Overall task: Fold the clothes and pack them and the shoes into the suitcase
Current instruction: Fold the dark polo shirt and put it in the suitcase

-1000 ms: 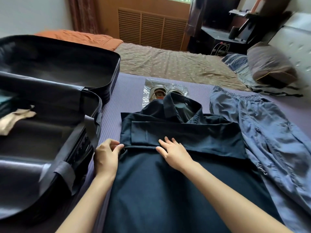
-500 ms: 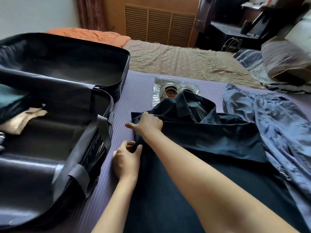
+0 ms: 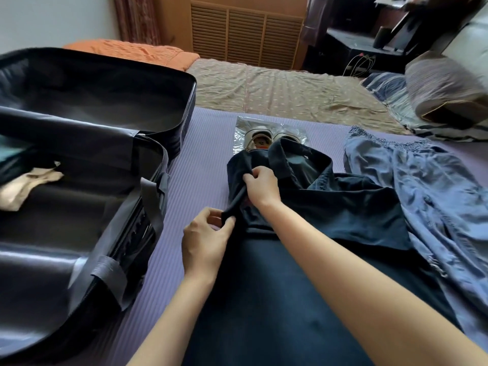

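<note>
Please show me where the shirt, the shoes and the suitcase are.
shirt [image 3: 351, 207]: head view, on the folded upper part.
shoes [image 3: 257, 140]: head view, on the opening of the left shoe.
suitcase [image 3: 137, 233]: head view, on the side wall of the near half.

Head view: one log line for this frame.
stage: folding dark shirt | left hand: pinches shirt's left edge | right hand: grips fabric near collar | shoes: unpacked, beyond shirt | blue trousers: unfolded | suitcase: open
</note>
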